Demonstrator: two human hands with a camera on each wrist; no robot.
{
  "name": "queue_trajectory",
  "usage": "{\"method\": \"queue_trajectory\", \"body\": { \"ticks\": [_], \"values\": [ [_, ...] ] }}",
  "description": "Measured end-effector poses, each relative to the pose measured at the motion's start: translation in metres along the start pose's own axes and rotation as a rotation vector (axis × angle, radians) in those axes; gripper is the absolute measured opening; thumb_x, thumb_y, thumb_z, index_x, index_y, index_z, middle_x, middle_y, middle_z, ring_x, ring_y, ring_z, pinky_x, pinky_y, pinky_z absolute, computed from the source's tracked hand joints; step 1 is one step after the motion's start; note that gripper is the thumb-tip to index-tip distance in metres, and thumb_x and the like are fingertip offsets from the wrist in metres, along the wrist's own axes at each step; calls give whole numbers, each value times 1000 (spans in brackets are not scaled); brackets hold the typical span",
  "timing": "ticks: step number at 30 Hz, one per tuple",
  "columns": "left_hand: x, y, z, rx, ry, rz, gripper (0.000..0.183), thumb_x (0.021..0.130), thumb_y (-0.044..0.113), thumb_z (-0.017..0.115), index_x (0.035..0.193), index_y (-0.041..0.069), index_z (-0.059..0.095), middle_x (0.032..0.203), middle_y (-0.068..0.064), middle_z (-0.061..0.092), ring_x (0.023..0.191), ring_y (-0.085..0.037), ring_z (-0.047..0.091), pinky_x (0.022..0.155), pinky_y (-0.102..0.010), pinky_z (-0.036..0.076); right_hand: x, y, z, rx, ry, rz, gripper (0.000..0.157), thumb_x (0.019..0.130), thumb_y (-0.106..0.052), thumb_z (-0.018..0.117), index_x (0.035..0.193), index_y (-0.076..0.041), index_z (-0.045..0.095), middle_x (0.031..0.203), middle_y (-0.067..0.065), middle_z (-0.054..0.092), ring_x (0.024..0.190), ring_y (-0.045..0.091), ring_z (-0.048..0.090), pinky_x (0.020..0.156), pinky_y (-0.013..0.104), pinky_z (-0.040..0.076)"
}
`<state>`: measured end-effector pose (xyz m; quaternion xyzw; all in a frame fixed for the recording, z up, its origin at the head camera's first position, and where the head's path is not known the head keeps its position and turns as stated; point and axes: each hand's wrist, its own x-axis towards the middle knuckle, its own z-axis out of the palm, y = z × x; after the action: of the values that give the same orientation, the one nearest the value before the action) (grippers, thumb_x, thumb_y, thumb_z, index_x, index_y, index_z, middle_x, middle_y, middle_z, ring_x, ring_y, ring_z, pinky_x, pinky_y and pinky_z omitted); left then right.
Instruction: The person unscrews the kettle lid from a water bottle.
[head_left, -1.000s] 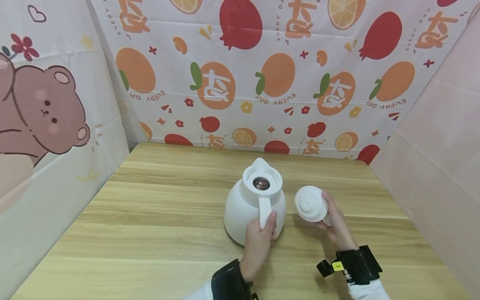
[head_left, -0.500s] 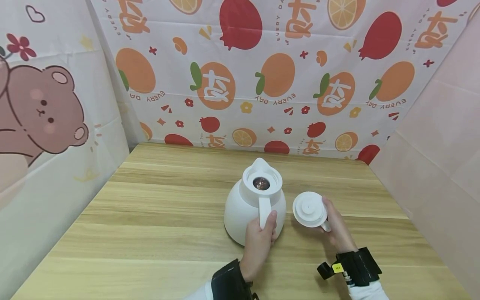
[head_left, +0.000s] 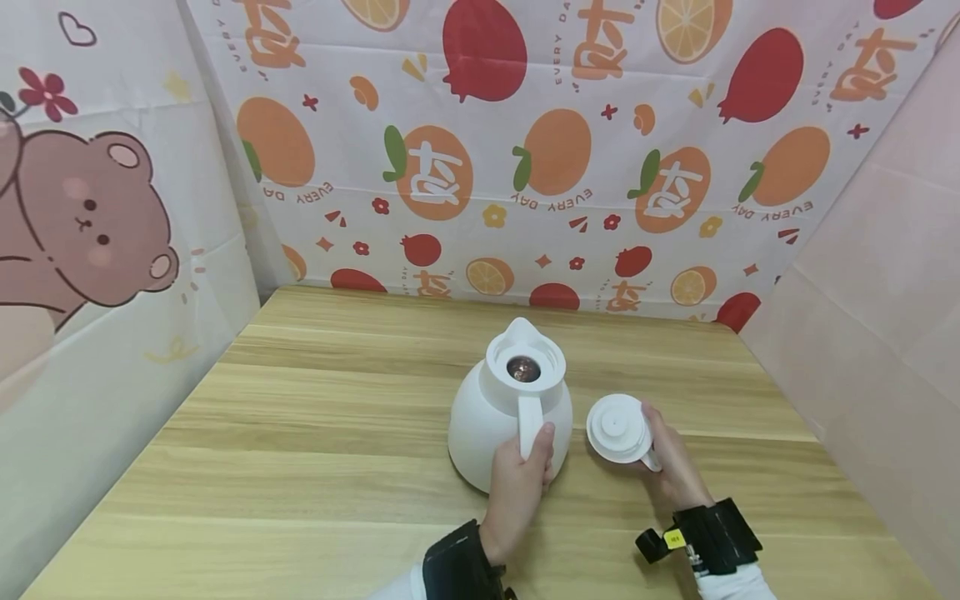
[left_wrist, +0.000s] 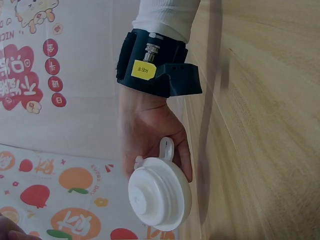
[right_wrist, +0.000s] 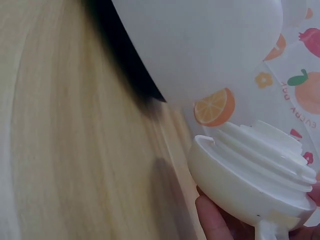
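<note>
A white vacuum jug [head_left: 474, 425] stands upright on the table, its mouth uncovered and shiny inside. My left hand [head_left: 516, 492] grips the jug's handle [head_left: 529, 417], thumb lying along it. To the right, my right hand [head_left: 681, 468] holds the jug's round white lid [head_left: 618, 428] by its edge, apart from the jug. The lid's stepped, ringed side faces up toward the head camera, and a small tab [left_wrist: 167, 148] sticks out near the palm. In the right wrist view the lid [right_wrist: 250, 172] is beside the jug's body [right_wrist: 210, 45]. The left fingers behind the handle are mostly hidden.
The wood-grain table [head_left: 300, 433] runs back to a fruit-printed cloth [head_left: 555, 167]. A bear-printed cloth [head_left: 97, 225] hangs at the left, and a pale pink one [head_left: 877, 333] at the right. Black camera straps [head_left: 716, 535] wrap both wrists.
My right hand has brought the lid slightly toward me and lower, turning it so its ringed side faces the head camera more squarely. My left hand and the jug have stayed in place.
</note>
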<state>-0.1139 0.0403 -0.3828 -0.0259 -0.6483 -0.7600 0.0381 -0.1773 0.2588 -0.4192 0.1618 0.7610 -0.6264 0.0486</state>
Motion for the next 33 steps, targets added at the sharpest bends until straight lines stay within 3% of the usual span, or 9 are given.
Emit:
{"method": "queue_trajectory", "body": {
  "ticks": [7,16,26,27,29,33],
  "values": [
    [0,0,0,-5,0,3,54,96,25,52,70,-21,45,51,0,39,42,-2,35,42,-12,31,4,6,-1,35,-25,5,73,96,-57,30,138,2,38,84,-18,56,78,-6,54,70,17,47],
    [0,-2,0,-6,2,14,53,96,24,53,69,-21,46,50,0,38,40,-1,34,42,-12,30,8,13,-2,-15,-29,15,77,94,-61,30,139,1,38,103,-8,54,85,-6,51,74,15,44],
    [1,0,-1,6,-8,17,53,96,26,52,70,-20,46,51,-1,39,42,-2,36,43,-13,32,16,15,-5,95,-36,47,66,96,-53,35,136,0,41,84,-15,58,77,-2,55,66,16,48],
    [1,0,-1,8,-6,17,53,96,26,53,70,-20,46,51,-1,39,42,-2,36,43,-13,32,17,16,-6,92,-29,49,67,95,-53,37,136,0,42,86,-13,58,79,0,54,68,16,47],
    [1,0,-1,11,-3,16,53,95,26,53,70,-20,46,51,-1,39,42,-2,36,43,-13,31,18,17,-6,81,-22,38,71,95,-53,36,140,2,38,107,2,60,100,11,53,88,25,47],
    [0,1,0,10,1,11,53,95,26,53,70,-20,46,50,-1,39,42,-3,36,42,-13,31,19,17,-7,57,-29,17,78,97,-52,32,145,9,25,148,26,30,135,31,25,118,47,18]
  ]
}}
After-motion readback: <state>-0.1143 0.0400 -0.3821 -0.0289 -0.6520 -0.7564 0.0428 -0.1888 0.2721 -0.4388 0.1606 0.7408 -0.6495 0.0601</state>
